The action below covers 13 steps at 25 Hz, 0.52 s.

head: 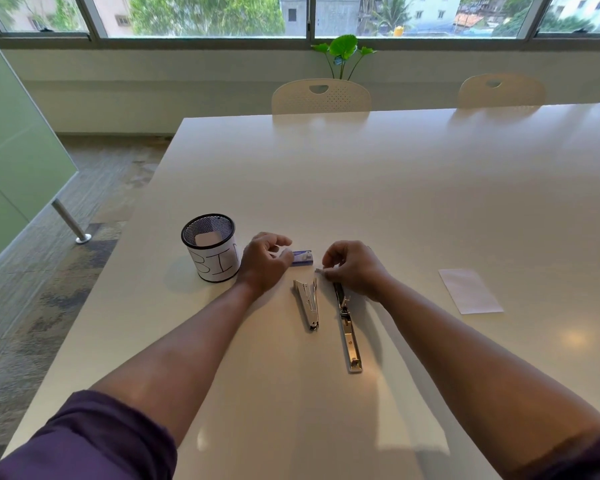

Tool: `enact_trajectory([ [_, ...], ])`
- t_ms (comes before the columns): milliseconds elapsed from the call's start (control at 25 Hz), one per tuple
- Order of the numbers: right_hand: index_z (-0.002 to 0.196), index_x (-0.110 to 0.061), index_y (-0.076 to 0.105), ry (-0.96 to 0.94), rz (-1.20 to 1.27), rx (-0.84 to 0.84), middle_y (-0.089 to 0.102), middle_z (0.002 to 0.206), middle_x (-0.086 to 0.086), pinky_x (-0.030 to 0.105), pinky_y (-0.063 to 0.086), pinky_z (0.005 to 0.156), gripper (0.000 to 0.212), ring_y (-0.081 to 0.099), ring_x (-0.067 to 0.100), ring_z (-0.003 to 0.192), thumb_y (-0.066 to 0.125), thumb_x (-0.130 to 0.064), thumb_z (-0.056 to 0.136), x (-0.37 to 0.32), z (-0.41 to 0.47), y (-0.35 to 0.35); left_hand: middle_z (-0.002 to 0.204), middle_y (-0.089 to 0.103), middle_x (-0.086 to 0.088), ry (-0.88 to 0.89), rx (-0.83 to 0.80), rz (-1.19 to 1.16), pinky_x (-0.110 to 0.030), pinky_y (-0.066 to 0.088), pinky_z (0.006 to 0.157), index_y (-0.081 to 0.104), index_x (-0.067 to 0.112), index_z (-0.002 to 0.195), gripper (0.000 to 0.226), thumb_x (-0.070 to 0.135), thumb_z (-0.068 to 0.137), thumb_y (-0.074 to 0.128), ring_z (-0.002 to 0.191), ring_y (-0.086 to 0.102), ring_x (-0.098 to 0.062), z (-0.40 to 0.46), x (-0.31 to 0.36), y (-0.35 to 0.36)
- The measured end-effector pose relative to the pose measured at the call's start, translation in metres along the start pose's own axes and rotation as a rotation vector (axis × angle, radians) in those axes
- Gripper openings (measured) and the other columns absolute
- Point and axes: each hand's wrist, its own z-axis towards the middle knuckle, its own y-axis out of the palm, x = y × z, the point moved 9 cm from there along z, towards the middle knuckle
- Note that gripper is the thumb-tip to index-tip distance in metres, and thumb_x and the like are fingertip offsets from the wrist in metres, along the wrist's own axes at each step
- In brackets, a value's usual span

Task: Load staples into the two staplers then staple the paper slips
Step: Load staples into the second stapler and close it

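Two metal staplers lie on the white table (430,202). The left stapler (307,303) is closed up and short. The right stapler (347,327) lies folded out flat and long. My right hand (352,266) hovers over the far end of that opened stapler and pinches a thin strip of staples (319,270) between its fingertips. My left hand (265,259) holds the end of a small blue staple box (302,257) lying just beyond the staplers. White paper slips (470,291) lie to the right.
A black mesh cup (210,251) with a white label reading "BIN" stands left of my left hand, some paper inside. Two cream chairs (321,97) stand at the table's far edge, with a plant behind them. The table's left edge runs close to the cup.
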Motion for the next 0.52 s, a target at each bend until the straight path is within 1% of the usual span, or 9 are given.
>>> enact_trajectory([
  [40, 0.085, -0.019, 0.071, 0.012, 0.09, 0.02, 0.069, 0.084, 0.001, 0.035, 0.058, 0.075, 0.013, 0.063, 0.014, 0.075, 0.083, -0.014, 0.082, 0.001, -0.003, -0.003, 0.11, 0.068, 0.0, -0.007, -0.004, -0.024, -0.022, 0.052, 0.081, 0.075, 0.017, 0.103, 0.019, 0.011, 0.086, 0.069, 0.093, 0.06, -0.015, -0.002, 0.002, -0.001],
  [80, 0.086, -0.015, 0.071, 0.022, 0.201, 0.037, 0.07, 0.081, 0.003, 0.035, 0.058, 0.074, 0.013, 0.063, 0.015, 0.073, 0.083, -0.011, 0.081, 0.003, -0.007, -0.007, 0.11, 0.069, 0.002, 0.021, -0.026, -0.02, -0.02, 0.051, 0.082, 0.076, 0.018, 0.105, 0.02, 0.012, 0.086, 0.07, 0.093, 0.06, -0.012, -0.004, 0.009, 0.001],
  [160, 0.087, -0.009, 0.072, 0.02, 0.39, 0.051, 0.071, 0.079, 0.005, 0.031, 0.057, 0.073, 0.013, 0.065, 0.015, 0.072, 0.083, -0.006, 0.081, 0.003, -0.013, -0.013, 0.109, 0.072, 0.006, 0.128, -0.117, 0.032, -0.009, 0.047, 0.079, 0.076, 0.019, 0.11, 0.023, 0.017, 0.087, 0.075, 0.093, 0.061, -0.004, -0.01, 0.031, 0.011],
  [200, 0.088, -0.006, 0.072, 0.011, 0.462, 0.056, 0.071, 0.08, 0.007, 0.03, 0.057, 0.075, 0.012, 0.066, 0.015, 0.073, 0.082, -0.004, 0.082, 0.002, -0.017, -0.016, 0.108, 0.074, 0.005, 0.16, -0.171, 0.027, -0.008, 0.047, 0.08, 0.076, 0.018, 0.111, 0.024, 0.018, 0.087, 0.077, 0.094, 0.065, -0.003, -0.012, 0.042, 0.018],
  [280, 0.091, -0.001, 0.071, -0.011, 0.587, 0.068, 0.072, 0.081, 0.009, 0.028, 0.058, 0.077, 0.012, 0.068, 0.016, 0.075, 0.08, -0.001, 0.083, -0.002, -0.024, -0.02, 0.102, 0.078, 0.002, 0.176, -0.252, -0.045, -0.017, 0.054, 0.083, 0.078, 0.014, 0.109, 0.021, 0.014, 0.087, 0.078, 0.094, 0.071, -0.007, -0.015, 0.062, 0.029],
  [320, 0.091, 0.0, 0.07, -0.015, 0.634, 0.076, 0.072, 0.08, 0.009, 0.026, 0.057, 0.077, 0.011, 0.068, 0.015, 0.075, 0.079, 0.0, 0.083, -0.002, -0.027, -0.022, 0.097, 0.078, 0.0, 0.194, -0.268, -0.08, -0.019, 0.056, 0.082, 0.079, 0.012, 0.104, 0.017, 0.011, 0.087, 0.078, 0.09, 0.072, -0.007, -0.016, 0.072, 0.033],
  [440, 0.086, -0.003, 0.07, -0.014, 0.74, 0.074, 0.07, 0.076, 0.005, 0.021, 0.056, 0.074, 0.011, 0.066, 0.012, 0.073, 0.079, -0.001, 0.083, 0.0, -0.038, -0.025, 0.084, 0.077, 0.0, 0.224, -0.267, -0.137, -0.016, 0.052, 0.074, 0.079, 0.006, 0.093, 0.008, 0.005, 0.086, 0.077, 0.076, 0.068, -0.001, -0.021, 0.089, 0.039],
  [520, 0.084, -0.005, 0.069, -0.004, 0.783, 0.061, 0.07, 0.071, 0.001, 0.017, 0.053, 0.066, 0.011, 0.065, 0.008, 0.067, 0.08, -0.003, 0.083, 0.004, -0.045, -0.023, 0.081, 0.075, 0.0, 0.201, -0.285, -0.168, -0.016, 0.053, 0.072, 0.078, 0.004, 0.092, 0.007, 0.003, 0.086, 0.076, 0.072, 0.067, -0.001, -0.025, 0.09, 0.043],
])
